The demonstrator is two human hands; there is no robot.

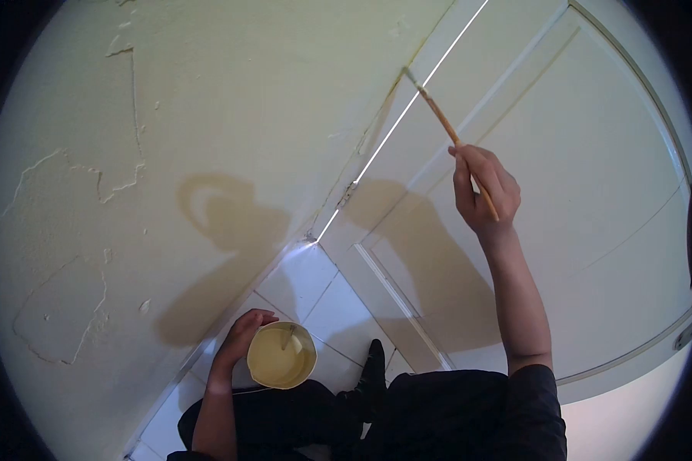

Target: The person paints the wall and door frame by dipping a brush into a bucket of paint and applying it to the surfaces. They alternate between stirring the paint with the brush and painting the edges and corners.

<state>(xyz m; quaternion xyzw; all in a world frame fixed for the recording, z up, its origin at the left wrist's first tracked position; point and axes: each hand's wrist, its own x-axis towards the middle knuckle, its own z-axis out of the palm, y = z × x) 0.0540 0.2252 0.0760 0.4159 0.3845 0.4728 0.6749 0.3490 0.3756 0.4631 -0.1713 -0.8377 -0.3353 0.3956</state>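
Observation:
A thin paintbrush with an orange-brown handle (442, 119) is gripped in my right hand (487, 188), fingers closed round its handle. The bristle tip touches the edge where the cream wall (284, 92) meets the door frame. Low in the view, my left hand (244, 336) holds a round cream container (282, 355) by its far left side. Pale yellow paint lies inside the container, and something small and greyish shows in it.
A pale panelled door (577, 192) fills the right, with a bright gap along its frame and a hinge (347, 195). Peeling paint marks the wall at left. White floor tiles (300, 280) and a black shoe (374, 373) lie below.

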